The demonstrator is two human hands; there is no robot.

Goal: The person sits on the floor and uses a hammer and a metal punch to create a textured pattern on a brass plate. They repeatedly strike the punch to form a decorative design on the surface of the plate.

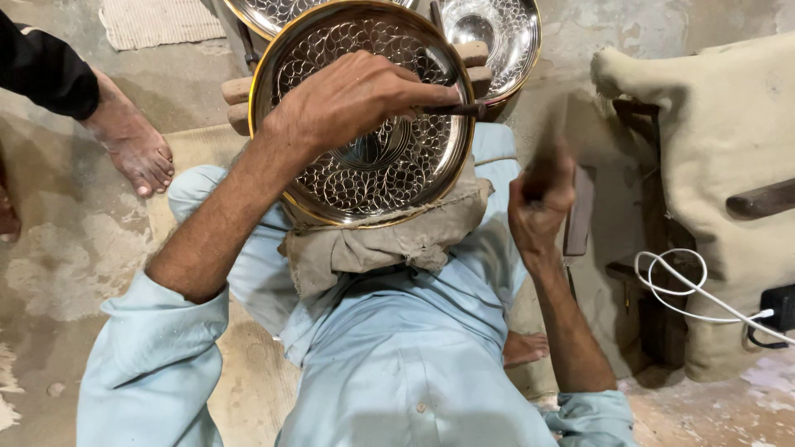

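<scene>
A round engraved metal plate (414,178) with a golden rim rests tilted on a folded burlap cloth (381,244) over my knees. My left hand (356,99) lies over the plate's upper part, gripping a dark thin punch tool (460,108) that points right across the plate. My right hand (540,199) is raised to the right of the plate, fist closed and blurred, and holds a dark wooden mallet (578,211) that hangs down beside it.
Two more engraved plates (497,37) lie beyond mine on wooden blocks (236,89). Another person's bare foot (132,149) stands at the left. A burlap-covered seat (720,149) with a white cable (679,285) and black adapter (778,308) is at the right.
</scene>
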